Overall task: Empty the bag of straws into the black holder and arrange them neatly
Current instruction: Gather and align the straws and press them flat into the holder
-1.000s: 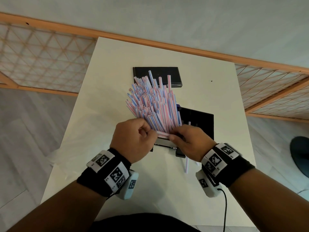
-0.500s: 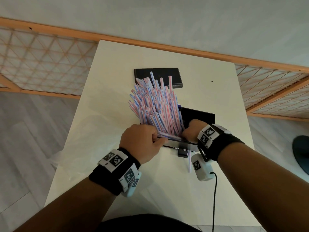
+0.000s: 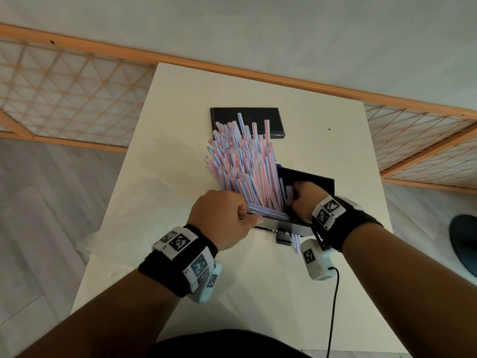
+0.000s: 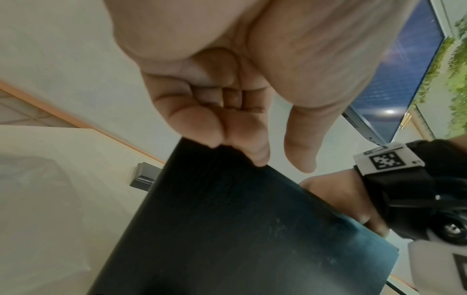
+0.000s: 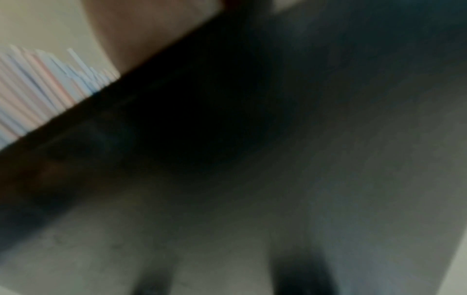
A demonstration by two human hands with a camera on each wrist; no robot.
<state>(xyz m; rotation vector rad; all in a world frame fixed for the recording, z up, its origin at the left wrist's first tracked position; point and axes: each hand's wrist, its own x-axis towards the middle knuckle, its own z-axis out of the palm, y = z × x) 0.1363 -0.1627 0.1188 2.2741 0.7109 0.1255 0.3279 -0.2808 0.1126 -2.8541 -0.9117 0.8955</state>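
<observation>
Nearest us on the tabletop (image 3: 160, 177), our left hand (image 3: 222, 219) curls its grip on the black holder's (image 3: 313, 183) near rim against leaning striped straws (image 3: 245, 169). Our right hand (image 3: 305, 201) reaches inside the holder among straws; its grip we cannot tell. Farther back lies a flat black lid (image 3: 247, 116).

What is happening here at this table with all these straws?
A person is loading striped straws into a black holder on a white table. The left hand presses the bundle at the holder's near edge, while the right hand reaches inside. The straws fan out unevenly. One stray straw lies beside the holder.
</observation>
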